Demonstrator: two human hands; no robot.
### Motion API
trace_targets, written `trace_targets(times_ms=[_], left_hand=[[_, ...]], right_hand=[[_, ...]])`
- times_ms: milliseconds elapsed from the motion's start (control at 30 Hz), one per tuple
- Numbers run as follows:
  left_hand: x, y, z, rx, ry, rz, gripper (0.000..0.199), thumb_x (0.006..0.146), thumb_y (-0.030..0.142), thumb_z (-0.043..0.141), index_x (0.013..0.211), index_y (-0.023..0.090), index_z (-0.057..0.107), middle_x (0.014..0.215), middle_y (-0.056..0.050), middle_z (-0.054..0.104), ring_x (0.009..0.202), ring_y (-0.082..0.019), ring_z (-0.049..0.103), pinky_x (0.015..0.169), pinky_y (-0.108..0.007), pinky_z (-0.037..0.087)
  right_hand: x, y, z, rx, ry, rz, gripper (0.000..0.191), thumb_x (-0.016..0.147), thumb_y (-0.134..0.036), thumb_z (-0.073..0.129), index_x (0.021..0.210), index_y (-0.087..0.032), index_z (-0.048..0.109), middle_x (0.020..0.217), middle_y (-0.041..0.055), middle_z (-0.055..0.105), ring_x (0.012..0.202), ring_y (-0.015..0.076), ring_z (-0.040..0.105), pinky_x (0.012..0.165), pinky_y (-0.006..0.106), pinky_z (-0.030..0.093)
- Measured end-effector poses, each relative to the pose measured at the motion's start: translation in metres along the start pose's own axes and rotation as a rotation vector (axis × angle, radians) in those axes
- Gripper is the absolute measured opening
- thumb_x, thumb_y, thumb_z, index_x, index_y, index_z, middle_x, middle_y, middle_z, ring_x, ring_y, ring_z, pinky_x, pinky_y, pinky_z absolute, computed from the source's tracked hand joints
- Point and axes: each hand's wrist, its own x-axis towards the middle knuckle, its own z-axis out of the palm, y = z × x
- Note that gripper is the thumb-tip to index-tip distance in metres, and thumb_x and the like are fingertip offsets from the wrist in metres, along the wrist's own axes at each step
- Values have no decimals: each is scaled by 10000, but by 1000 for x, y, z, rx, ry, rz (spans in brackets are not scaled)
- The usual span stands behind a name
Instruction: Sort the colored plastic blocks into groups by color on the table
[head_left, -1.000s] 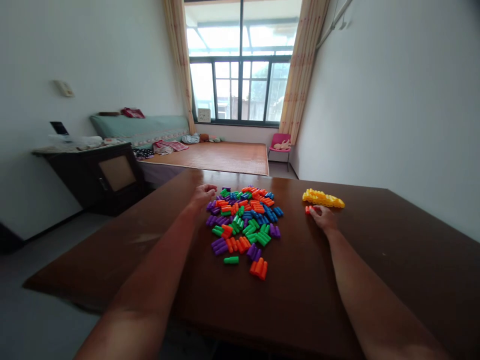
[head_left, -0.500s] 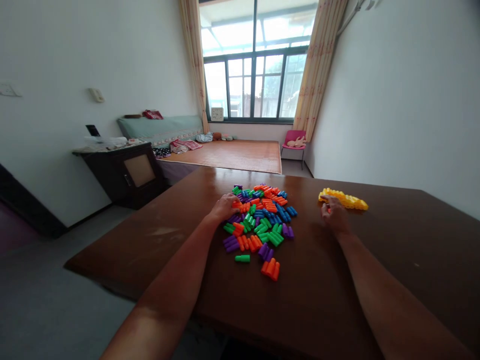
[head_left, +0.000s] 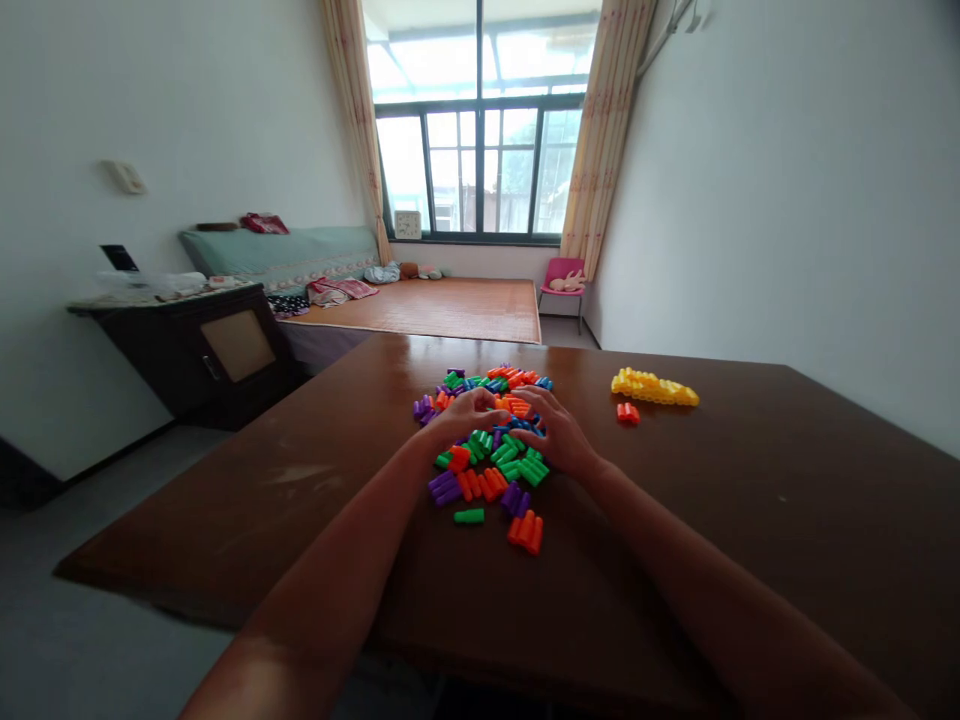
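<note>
A pile of green, orange, purple and blue plastic pieces [head_left: 481,443] lies on the brown table. My left hand [head_left: 466,416] is over the pile's left and middle part, with fingers bent toward the right; whether it holds a piece is hidden. Beside it, over the pile's right side, my right hand [head_left: 556,432] has its fingers apart, and no piece shows in it. To the right lies a small orange piece [head_left: 628,413], just in front of a row of yellow pieces [head_left: 654,388]. One green piece [head_left: 469,516] and an orange piece [head_left: 526,532] lie nearest to me.
The brown table [head_left: 300,480] has its left edge and back edge in view. Beyond it are a bed [head_left: 465,305], a pink chair [head_left: 564,272] and a window. A dark cabinet [head_left: 232,345] stands at the left.
My right hand has moved left from the yellow row to the pile, leaving an orange piece by the row. My left hand has shifted over the pile. The view has turned slightly right.
</note>
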Motion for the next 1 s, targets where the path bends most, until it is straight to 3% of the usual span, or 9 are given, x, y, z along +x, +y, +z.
trace_targets(times_ms=[100, 200, 333, 433, 533, 767, 1000], left_hand=[[-1, 6, 11, 34, -64, 2, 484, 628, 504, 811, 864, 156, 571, 760, 7, 615, 668, -125, 603, 595, -246, 491], [-2, 12, 14, 27, -120, 33, 497, 693, 552, 749, 947, 152, 600, 818, -25, 648, 749, -158, 636, 606, -253, 511], [-3, 16, 6, 45, -81, 56, 504, 775, 585, 659, 1041, 157, 642, 930, -65, 686, 894, -198, 657, 646, -257, 529], [-2, 14, -2, 53, -18, 53, 505, 765, 596, 660, 1031, 166, 661, 964, -63, 697, 904, -201, 660, 641, -251, 523], [0, 9, -6, 49, 19, 29, 526, 749, 612, 663, 1030, 168, 669, 952, -62, 703, 895, -201, 662, 625, -245, 511], [3, 2, -9, 46, 76, -11, 568, 683, 652, 689, 966, 160, 682, 868, -52, 698, 836, -203, 661, 593, -241, 487], [2, -1, -20, -6, 98, 2, 498, 715, 596, 703, 958, 162, 693, 898, -52, 692, 816, -172, 647, 610, -229, 483]], right_hand=[[2, -14, 11, -46, -26, -91, 423, 874, -361, 623, 1292, -312, 580, 1304, 78, 555, 1179, 242, 548, 952, 393, 506], [6, 1, 3, -45, 35, -51, 273, 903, -322, 576, 1162, -283, 654, 1194, 69, 605, 1151, 215, 564, 1013, 384, 462], [-2, 67, -46, -57, 294, 230, 343, 836, -424, 629, 1094, -203, 673, 1221, 112, 604, 1131, 248, 571, 971, 420, 485], [-26, 121, -89, -4, 456, 515, 502, 778, -547, 638, 1094, -157, 658, 1111, 134, 661, 1015, 257, 622, 901, 443, 519], [-49, 154, -110, 129, 553, 673, 588, 751, -591, 637, 1128, -140, 627, 1040, 132, 696, 913, 241, 662, 844, 416, 544], [-65, 184, -107, -75, 443, 714, 412, 714, -516, 681, 969, -193, 690, 932, 83, 730, 852, 238, 670, 862, 428, 528], [-70, 189, -116, -81, 411, 675, 463, 705, -486, 681, 1062, -191, 688, 991, 104, 719, 924, 255, 665, 840, 433, 541]])
